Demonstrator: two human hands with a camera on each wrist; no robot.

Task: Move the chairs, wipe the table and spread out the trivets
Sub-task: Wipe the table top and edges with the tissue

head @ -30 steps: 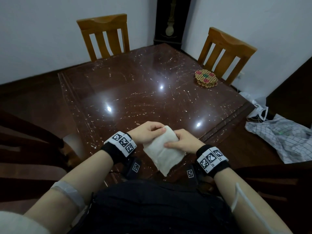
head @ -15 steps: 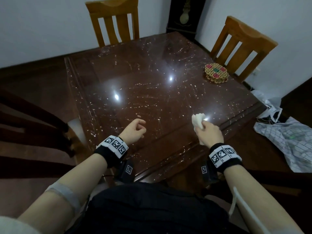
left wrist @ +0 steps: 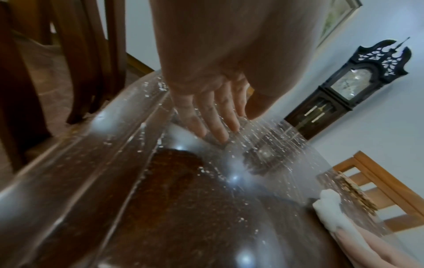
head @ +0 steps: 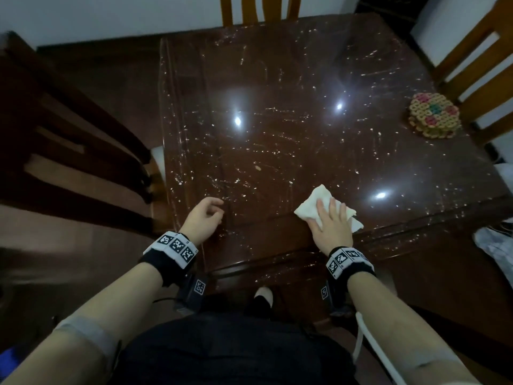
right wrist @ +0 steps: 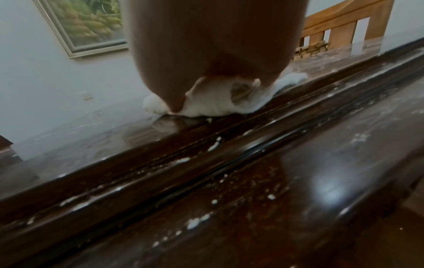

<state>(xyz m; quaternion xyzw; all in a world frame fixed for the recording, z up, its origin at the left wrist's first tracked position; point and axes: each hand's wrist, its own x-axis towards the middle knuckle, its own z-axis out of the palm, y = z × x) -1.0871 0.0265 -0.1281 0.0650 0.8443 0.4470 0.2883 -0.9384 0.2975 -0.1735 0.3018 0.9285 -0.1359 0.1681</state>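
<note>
A dark glossy table [head: 277, 93] under a glass sheet carries many white specks. My right hand [head: 330, 223] lies flat with straight fingers on a white cloth [head: 316, 201] near the table's near edge, pressing it down; the cloth [right wrist: 213, 103] bulges out under the palm in the right wrist view. My left hand [head: 205, 218] hovers over the near left part of the table, fingers loosely bent [left wrist: 215, 116], holding nothing. A stack of beaded round trivets [head: 433, 115] sits at the far right of the table.
One light wooden chair [head: 258, 9] stands at the far side and another [head: 477, 65] at the right side. A dark chair [head: 69, 134] stands left of the table. A grandfather clock [left wrist: 344, 87] is in the corner. White cloth [head: 497, 245] lies on the floor at right.
Both hands held the cloth in front of me a second ago. The left hand let go; the right carried it to the table and now presses it flat. My view has tilted down.
</note>
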